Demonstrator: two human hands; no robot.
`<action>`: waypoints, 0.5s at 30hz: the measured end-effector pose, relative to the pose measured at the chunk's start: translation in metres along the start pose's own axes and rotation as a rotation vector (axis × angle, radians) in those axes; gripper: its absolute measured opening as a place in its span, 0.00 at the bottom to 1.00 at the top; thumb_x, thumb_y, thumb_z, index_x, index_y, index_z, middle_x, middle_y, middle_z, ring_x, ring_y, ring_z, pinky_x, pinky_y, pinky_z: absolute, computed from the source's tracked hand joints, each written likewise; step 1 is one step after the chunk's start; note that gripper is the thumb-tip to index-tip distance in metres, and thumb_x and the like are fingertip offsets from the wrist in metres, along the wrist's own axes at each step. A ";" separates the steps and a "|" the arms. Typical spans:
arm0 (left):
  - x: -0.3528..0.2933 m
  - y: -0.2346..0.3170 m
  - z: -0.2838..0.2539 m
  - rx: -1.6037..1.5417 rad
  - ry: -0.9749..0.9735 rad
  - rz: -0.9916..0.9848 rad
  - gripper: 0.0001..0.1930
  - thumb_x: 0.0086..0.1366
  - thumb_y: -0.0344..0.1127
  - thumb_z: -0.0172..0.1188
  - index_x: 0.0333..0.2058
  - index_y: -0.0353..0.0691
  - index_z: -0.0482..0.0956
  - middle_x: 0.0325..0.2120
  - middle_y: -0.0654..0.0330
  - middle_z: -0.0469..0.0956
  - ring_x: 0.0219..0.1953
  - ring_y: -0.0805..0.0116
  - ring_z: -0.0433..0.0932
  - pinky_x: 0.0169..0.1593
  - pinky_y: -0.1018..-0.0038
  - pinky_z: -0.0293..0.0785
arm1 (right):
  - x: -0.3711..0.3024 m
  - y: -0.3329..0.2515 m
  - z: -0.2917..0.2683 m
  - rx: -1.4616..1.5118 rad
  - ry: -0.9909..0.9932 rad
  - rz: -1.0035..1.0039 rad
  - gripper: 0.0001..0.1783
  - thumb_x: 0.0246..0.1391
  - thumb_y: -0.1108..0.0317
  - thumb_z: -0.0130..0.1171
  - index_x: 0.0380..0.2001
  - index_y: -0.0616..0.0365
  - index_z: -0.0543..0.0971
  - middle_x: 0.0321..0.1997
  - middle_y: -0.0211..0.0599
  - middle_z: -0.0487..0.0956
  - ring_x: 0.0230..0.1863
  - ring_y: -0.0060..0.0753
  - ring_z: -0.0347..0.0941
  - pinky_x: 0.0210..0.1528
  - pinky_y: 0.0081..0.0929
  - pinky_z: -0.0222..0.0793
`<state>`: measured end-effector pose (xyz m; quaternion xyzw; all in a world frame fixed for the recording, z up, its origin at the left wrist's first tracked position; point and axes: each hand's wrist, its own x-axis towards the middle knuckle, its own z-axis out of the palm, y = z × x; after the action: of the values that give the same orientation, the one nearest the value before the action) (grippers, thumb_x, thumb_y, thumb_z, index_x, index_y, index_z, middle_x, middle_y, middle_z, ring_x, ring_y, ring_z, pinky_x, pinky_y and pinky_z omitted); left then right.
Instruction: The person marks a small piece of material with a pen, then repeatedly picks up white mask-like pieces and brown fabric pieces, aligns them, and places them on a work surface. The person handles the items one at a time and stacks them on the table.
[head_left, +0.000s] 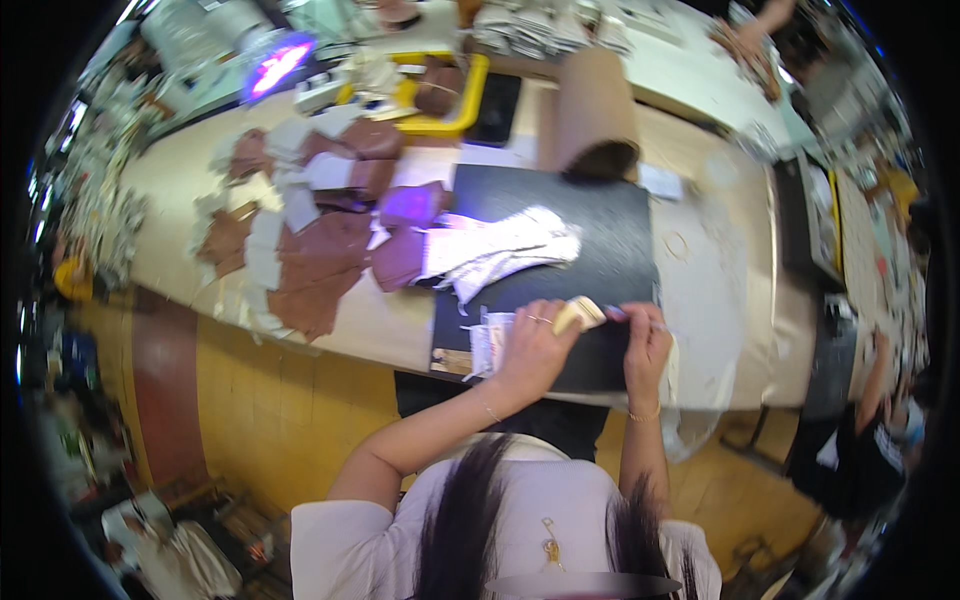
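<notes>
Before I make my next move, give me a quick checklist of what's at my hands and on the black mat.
1. Left hand has hold of the cream piece: ok.
2. Right hand close by: ok, its fingertips are just right of that piece.
3. What the right fingertips grip: cannot tell, too small and blurred.
4. Mat free of loose pieces near the left hand: not ok, a white piece lies beside it.
5. White strips away from both hands: ok, they lie farther up the mat.
6. Cardboard roll out of the way: ok, it lies by the mat's far edge.
</notes>
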<state>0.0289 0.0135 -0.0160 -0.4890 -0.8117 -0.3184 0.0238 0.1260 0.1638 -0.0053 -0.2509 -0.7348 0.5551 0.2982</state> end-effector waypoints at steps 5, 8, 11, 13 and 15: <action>0.000 -0.001 0.001 0.038 0.006 0.041 0.13 0.57 0.32 0.63 0.43 0.42 0.83 0.43 0.53 0.77 0.46 0.55 0.73 0.47 0.61 0.68 | 0.005 -0.004 -0.004 -0.121 -0.097 -0.032 0.15 0.69 0.67 0.49 0.36 0.67 0.81 0.36 0.39 0.83 0.38 0.26 0.76 0.44 0.22 0.70; 0.001 -0.002 0.000 0.016 -0.015 0.041 0.15 0.56 0.31 0.61 0.44 0.40 0.82 0.45 0.52 0.77 0.48 0.54 0.72 0.49 0.60 0.68 | 0.008 -0.004 0.001 -0.128 -0.115 -0.078 0.11 0.65 0.68 0.54 0.34 0.64 0.82 0.33 0.39 0.83 0.34 0.33 0.76 0.40 0.27 0.69; 0.002 -0.002 0.001 0.017 -0.008 0.043 0.16 0.56 0.30 0.62 0.45 0.39 0.82 0.45 0.51 0.77 0.47 0.53 0.72 0.49 0.61 0.68 | 0.011 -0.005 0.005 -0.213 -0.136 -0.173 0.09 0.63 0.68 0.57 0.33 0.61 0.83 0.32 0.38 0.83 0.30 0.37 0.76 0.37 0.31 0.67; 0.002 -0.002 0.000 0.015 -0.005 0.041 0.16 0.56 0.30 0.62 0.45 0.39 0.82 0.45 0.51 0.77 0.47 0.53 0.72 0.49 0.61 0.68 | 0.013 -0.005 0.006 -0.272 -0.156 -0.219 0.08 0.62 0.68 0.58 0.33 0.60 0.83 0.31 0.38 0.82 0.29 0.37 0.75 0.35 0.31 0.66; 0.002 -0.001 0.000 0.016 -0.004 0.040 0.16 0.56 0.30 0.62 0.45 0.39 0.83 0.45 0.51 0.77 0.47 0.54 0.72 0.48 0.61 0.68 | 0.015 -0.005 0.006 -0.307 -0.172 -0.253 0.08 0.60 0.68 0.59 0.32 0.60 0.83 0.30 0.37 0.82 0.29 0.37 0.76 0.34 0.31 0.65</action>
<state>0.0267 0.0146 -0.0160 -0.5053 -0.8045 -0.3105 0.0324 0.1105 0.1691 0.0002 -0.1508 -0.8593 0.4141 0.2597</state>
